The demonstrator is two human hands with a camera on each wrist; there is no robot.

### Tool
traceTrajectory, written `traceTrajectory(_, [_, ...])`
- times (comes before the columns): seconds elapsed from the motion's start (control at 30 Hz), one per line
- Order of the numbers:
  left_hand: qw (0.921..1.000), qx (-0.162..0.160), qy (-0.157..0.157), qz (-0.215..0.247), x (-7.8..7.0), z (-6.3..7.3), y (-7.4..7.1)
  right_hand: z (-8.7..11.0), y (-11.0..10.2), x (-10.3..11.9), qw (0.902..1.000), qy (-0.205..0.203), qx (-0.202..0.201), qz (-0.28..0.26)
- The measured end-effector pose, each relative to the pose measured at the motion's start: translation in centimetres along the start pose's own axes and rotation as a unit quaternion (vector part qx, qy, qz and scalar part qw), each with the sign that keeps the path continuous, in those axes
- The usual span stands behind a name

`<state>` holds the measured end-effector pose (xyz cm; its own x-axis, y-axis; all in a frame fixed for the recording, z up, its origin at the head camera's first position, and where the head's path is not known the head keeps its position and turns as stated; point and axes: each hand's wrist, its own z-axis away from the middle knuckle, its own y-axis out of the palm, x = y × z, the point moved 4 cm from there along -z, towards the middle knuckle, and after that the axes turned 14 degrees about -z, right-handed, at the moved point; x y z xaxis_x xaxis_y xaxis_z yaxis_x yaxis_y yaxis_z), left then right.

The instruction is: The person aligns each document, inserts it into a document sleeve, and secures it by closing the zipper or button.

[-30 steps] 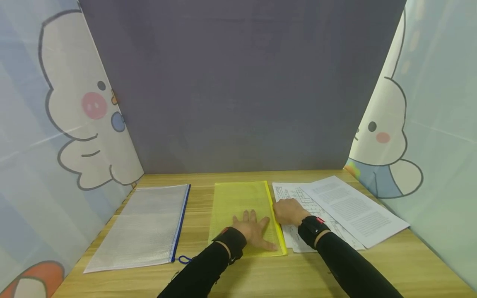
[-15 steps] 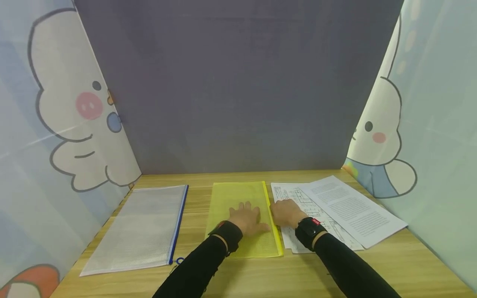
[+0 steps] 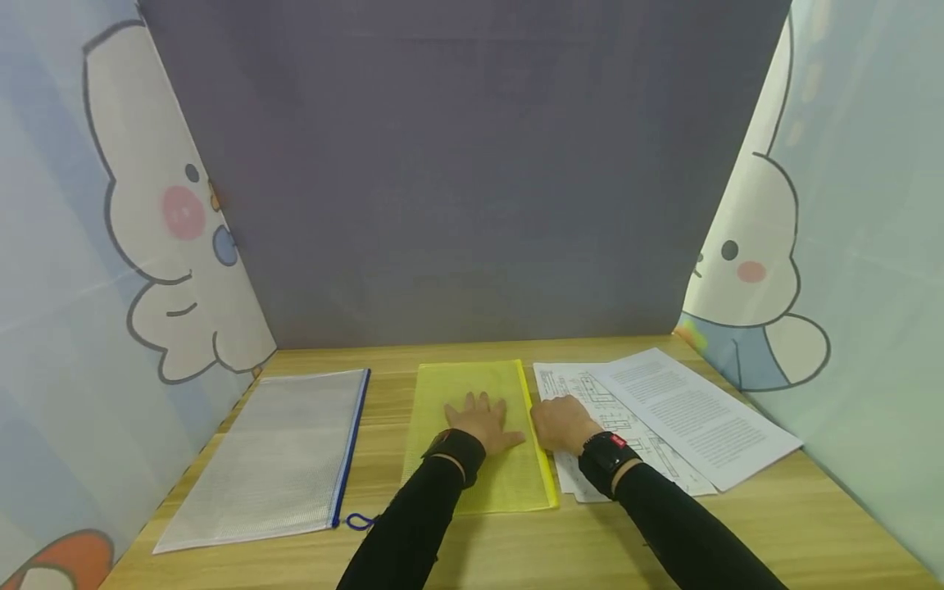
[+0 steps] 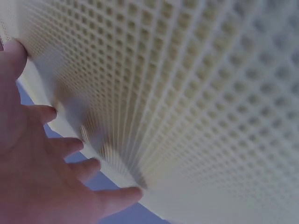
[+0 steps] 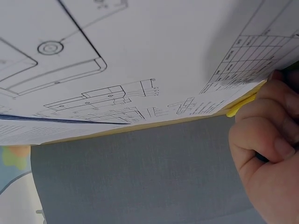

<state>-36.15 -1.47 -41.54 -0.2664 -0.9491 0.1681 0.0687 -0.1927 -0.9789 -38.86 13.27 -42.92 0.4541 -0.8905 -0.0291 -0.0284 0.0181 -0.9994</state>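
Observation:
A yellow mesh zip folder [image 3: 442, 385] lies flat in the middle of the table. My left hand [image 3: 479, 424] rests on it with fingers spread; the left wrist view has its fingertips [image 4: 133, 193] touching the mesh [image 4: 187, 93]. At the folder's right, zippered edge, my right hand [image 3: 562, 424] has its fingers curled and pinches that edge; whatever sits right between the fingertips is hidden. Under and beside this hand lie printed drawing sheets [image 3: 590, 385]. Curled fingers [image 5: 261, 135] of the right hand show by the yellow edge [image 5: 243, 102] in the right wrist view.
To the left is a clear mesh zip folder [image 3: 273, 451] with a blue zipper and a blue loop [image 3: 359, 521]. A sheet of printed text [image 3: 693, 414] overlaps the drawings at right. A dark grey panel [image 3: 472, 180] stands behind the table [image 3: 509, 557], with printed curtains on both sides.
My left hand has slid farther up the yellow folder, away from its lower zipper corner. The right hand stays at the zippered edge with hardly any shift. The view has moved slightly.

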Motion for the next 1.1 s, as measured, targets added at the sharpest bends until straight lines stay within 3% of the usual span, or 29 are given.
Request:
traceTrajectory(0.33, [0.9999,0.009,0.001,0.010,-0.3,-0.9,1.1,0.1,0.0,-0.1,0.9997,-0.017,-0.001,0.018])
traceTrajectory(0.63, [0.9998,0.005,0.017,0.011,-0.2,0.5,-0.2,0.5,-1.4,0.6,0.9960,-0.058,-0.030,0.060])
traceTrajectory(1.1, [0.9993,0.015,0.033,-0.007,0.1,1.8,0.3,1.8,-0.8,1.0,0.9949,-0.096,-0.021,-0.018])
